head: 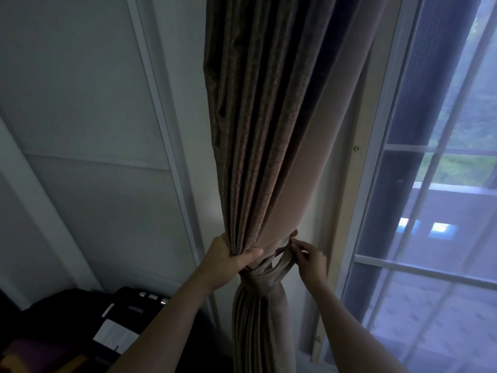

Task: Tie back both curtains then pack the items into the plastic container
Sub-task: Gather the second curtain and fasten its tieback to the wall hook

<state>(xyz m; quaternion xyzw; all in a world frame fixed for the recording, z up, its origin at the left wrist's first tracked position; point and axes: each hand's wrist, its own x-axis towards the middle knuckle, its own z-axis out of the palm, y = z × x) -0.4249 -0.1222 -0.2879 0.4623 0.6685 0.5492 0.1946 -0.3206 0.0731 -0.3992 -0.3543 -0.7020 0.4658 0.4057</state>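
Note:
A brown pleated curtain (258, 125) hangs gathered beside the window frame. A fabric tieback (265, 278) of the same cloth is wrapped around its narrowed waist. My left hand (231, 258) grips the bunched folds just above the tieback, thumb across the front. My right hand (306, 255) pinches the loose loop end of the tieback at the curtain's right side, close to the wall. The plastic container is not in view.
A window (435, 211) with white bars and a sheer screen fills the right. White wall panels (88, 130) stand on the left. A dark black device (126, 319) with a white label sits low at the left.

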